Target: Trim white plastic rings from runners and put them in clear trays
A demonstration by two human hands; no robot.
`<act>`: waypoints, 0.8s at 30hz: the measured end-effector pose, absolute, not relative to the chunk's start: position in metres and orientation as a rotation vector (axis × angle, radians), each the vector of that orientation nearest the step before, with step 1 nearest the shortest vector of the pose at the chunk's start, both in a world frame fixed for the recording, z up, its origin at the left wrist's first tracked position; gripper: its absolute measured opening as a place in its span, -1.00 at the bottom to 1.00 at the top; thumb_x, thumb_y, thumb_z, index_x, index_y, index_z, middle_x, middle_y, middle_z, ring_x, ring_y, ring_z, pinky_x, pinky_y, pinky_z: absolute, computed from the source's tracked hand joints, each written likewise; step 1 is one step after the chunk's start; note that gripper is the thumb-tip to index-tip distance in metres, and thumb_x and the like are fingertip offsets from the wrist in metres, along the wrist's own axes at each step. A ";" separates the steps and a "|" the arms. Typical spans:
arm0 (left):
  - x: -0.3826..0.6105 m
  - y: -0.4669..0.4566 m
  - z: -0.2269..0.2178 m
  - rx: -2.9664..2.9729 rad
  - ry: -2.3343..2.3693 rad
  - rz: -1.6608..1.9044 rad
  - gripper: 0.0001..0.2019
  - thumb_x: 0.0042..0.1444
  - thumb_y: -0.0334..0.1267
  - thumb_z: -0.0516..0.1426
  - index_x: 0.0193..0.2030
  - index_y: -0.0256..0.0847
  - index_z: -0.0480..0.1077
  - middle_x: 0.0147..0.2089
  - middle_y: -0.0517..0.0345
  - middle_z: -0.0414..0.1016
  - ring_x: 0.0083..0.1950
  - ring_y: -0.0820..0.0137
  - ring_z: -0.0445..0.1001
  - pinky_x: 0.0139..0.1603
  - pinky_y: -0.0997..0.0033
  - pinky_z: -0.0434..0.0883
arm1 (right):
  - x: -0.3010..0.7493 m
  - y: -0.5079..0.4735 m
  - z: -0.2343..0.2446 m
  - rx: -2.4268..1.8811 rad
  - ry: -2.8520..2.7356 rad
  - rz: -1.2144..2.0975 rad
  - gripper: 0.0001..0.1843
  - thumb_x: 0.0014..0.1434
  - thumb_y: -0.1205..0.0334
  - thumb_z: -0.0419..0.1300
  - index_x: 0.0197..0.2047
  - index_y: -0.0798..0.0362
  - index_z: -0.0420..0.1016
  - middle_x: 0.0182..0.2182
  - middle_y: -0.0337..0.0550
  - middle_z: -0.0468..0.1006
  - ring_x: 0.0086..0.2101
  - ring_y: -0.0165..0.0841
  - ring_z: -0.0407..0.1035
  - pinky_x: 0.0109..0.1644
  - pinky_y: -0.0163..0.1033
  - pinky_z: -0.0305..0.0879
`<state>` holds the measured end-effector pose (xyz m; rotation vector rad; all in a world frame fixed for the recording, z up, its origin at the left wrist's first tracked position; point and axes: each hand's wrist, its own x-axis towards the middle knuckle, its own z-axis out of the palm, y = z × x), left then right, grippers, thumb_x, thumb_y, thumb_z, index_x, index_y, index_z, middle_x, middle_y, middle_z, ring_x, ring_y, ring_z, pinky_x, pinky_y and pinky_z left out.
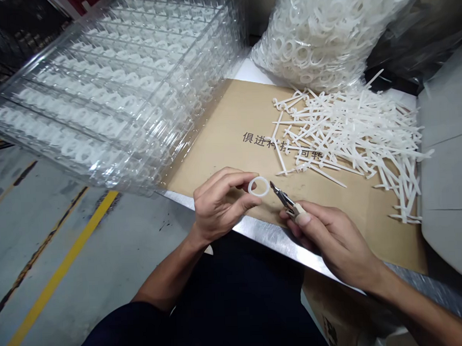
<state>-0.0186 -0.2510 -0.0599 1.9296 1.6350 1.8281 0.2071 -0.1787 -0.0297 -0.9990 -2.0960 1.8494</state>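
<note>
Between the thumb and fingers of my left hand (226, 198) is a white plastic ring (250, 188), held upright above the front edge of the cardboard sheet (215, 153). My right hand (333, 235) is closed around a pair of nippers (285, 198), wrapped at the grip with something pale. Their dark metal tips point at the ring's right side, very near it; whether they touch I cannot tell. Beyond my hands lies a loose heap of white plastic sprue sticks (351, 132) on the cardboard.
Stacked clear plastic trays (97, 92) filled with rows of white rings stand at the left. A clear bag (317, 36) full of white rings sits at the back. A pale box panel (448, 158) borders the right side. The metal table edge (268, 237) runs before me.
</note>
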 end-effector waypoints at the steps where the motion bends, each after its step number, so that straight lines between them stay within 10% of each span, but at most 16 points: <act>1: -0.018 -0.251 -0.060 1.924 1.634 1.830 -0.75 0.22 -0.21 0.38 0.00 -0.22 0.58 -0.29 0.13 0.62 -0.27 0.42 0.58 -0.26 0.45 0.54 | 0.208 -0.179 -0.030 -1.000 -2.092 1.854 -0.47 0.52 -0.19 -0.01 -0.13 0.06 0.55 -0.46 -0.27 0.31 -0.48 -0.39 0.19 -0.43 -0.24 0.15; 14: -0.029 -0.247 -0.051 1.869 1.653 1.723 -0.77 0.26 -0.21 0.35 0.02 -0.21 0.59 -0.17 0.07 0.65 -0.19 0.36 0.59 -0.21 0.36 0.54 | 0.203 -0.177 -0.037 -0.976 -1.756 2.071 -0.47 0.49 -0.21 0.05 -0.12 0.11 0.53 -0.44 -0.28 0.32 -0.49 -0.44 0.19 -0.46 -0.29 0.10; 24: -0.059 0.007 0.085 2.200 1.743 1.962 -0.61 0.41 0.08 0.13 -0.14 -0.23 0.56 -0.21 0.15 0.53 -0.11 0.33 0.56 -0.12 0.22 0.45 | 0.202 -0.176 -0.047 -0.866 -1.809 1.941 -0.45 0.46 -0.23 0.07 -0.28 0.10 0.46 -0.44 -0.25 0.39 -0.53 -0.46 0.23 -0.48 -0.31 0.14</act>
